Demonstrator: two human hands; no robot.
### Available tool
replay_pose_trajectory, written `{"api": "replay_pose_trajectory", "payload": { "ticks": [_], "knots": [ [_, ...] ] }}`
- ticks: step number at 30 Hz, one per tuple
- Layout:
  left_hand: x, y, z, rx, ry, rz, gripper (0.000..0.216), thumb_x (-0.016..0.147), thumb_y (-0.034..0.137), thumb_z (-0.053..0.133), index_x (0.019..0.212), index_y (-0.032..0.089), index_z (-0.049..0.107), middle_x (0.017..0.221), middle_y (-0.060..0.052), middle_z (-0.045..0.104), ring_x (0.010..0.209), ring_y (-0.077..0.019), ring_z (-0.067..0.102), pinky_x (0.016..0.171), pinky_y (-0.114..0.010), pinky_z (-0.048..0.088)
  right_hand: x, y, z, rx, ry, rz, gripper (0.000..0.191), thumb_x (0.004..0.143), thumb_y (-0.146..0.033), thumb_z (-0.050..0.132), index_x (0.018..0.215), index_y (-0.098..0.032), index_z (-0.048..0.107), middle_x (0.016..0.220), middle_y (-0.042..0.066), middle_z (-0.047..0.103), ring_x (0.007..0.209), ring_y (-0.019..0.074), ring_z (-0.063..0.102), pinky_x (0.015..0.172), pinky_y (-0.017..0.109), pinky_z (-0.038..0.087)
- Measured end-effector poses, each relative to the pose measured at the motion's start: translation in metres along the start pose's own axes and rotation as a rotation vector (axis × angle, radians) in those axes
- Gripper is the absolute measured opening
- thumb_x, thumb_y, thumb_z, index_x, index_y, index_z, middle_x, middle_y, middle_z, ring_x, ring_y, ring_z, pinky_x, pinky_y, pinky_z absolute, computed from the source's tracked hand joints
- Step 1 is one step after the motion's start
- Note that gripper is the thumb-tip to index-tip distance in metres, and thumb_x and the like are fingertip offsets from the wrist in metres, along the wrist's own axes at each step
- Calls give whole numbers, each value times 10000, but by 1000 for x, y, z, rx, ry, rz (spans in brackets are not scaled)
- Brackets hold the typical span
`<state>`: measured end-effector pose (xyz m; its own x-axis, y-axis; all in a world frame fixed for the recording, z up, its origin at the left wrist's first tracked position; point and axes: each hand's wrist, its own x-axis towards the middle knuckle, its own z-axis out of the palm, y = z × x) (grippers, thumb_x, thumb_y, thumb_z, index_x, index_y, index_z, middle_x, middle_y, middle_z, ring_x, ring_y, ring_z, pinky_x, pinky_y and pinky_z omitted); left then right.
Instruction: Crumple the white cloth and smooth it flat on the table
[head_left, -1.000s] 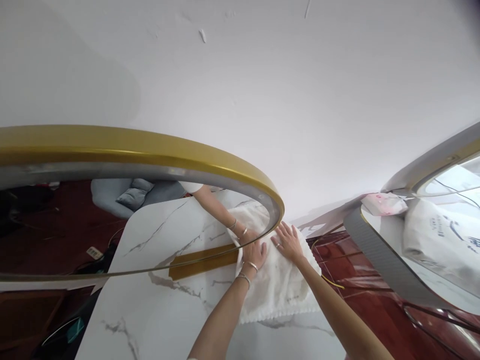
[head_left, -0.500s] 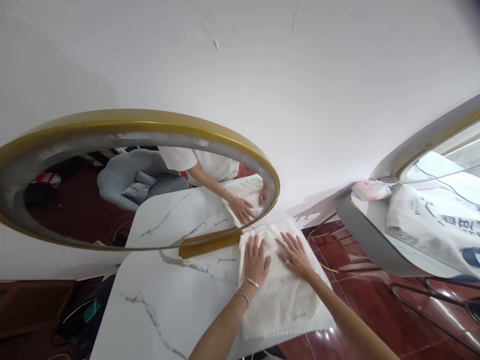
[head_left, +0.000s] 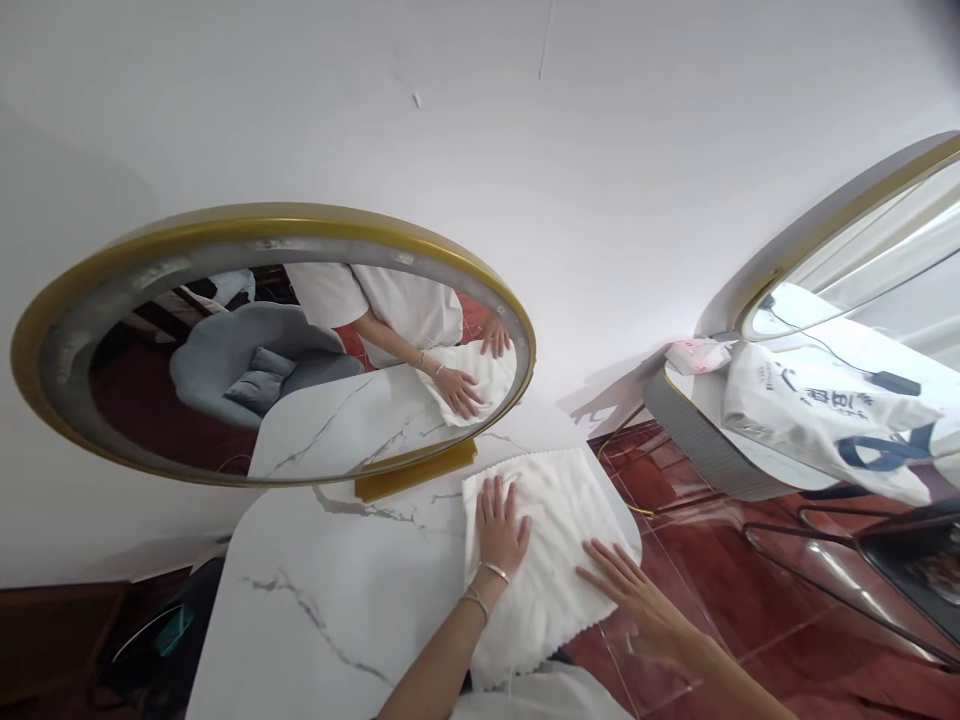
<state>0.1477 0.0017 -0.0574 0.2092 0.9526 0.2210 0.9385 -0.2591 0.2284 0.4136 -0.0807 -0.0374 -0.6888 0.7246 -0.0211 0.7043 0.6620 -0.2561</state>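
Flat, the towel (head_left: 551, 545) runs lengthwise away, left hand (head_left: 501, 530) pressing.

A single head-worn camera looks forward and down, close over the white marble-patterned desk (head_left: 315, 620) toward the oval gold-framed mirror (head_left: 270, 230).

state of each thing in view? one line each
white towel: spread flat on the table, near edge hanging over the table edge
left hand: open, palm pressed flat on the towel
right hand: open, fingers spread at the towel's right edge
marble table: bare left of the towel
round mirror: upright on its gold base
white bag: lying on the neighbouring table
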Motion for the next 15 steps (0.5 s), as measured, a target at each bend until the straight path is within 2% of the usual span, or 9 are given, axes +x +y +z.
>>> {"api": "replay_pose_trajectory", "payload": {
  "ticks": [3,6,8,11,13,15],
  "knots": [
    [7,4,5,-7,7,-9,659,888,429,453,1470,189,260,1542,-126,232,1426,-332,157,1111,-537,267,5,0,8,-37,110,104,720,870,-566,471,1485,-297,212,1541,68,245,1402,289,254,1103,495,308],
    [21,6,12,-8,10,8,639,892,420,450,1464,192,277,1541,-129,234,1424,-334,164,1106,-541,270,35,6,17,-94,262,235,693,871,-558,479,1474,-298,259,1517,96,289,1380,312,285,1090,522,304],
    [37,6,15,-9,7,28,605,900,399,442,1453,197,303,1533,-134,253,1418,-337,186,1096,-543,283,59,14,19,-113,323,290,669,876,-555,472,1464,-295,289,1430,109,410,1327,307,357,1083,527,298],
    [68,1,18,-24,-14,65,536,914,362,429,1423,206,364,1517,-134,291,1404,-344,223,1090,-534,299,89,30,15,-107,331,346,581,911,-501,436,1442,-283,343,1231,106,552,1182,268,474,1037,486,344],
    [91,-2,18,-50,-33,97,489,926,343,410,1395,204,410,1505,-130,315,1392,-351,246,1086,-531,306,106,43,11,-110,325,369,533,926,-469,416,1423,-276,381,1163,106,571,1117,257,497,1001,465,367],
    [109,-5,18,-71,-37,113,461,940,313,375,1384,198,424,1506,-131,308,1388,-359,246,1084,-542,298,123,56,7,-140,354,389,495,930,-454,406,1393,-280,425,1198,112,548,1150,272,470,1010,481,348]
  ]
}}
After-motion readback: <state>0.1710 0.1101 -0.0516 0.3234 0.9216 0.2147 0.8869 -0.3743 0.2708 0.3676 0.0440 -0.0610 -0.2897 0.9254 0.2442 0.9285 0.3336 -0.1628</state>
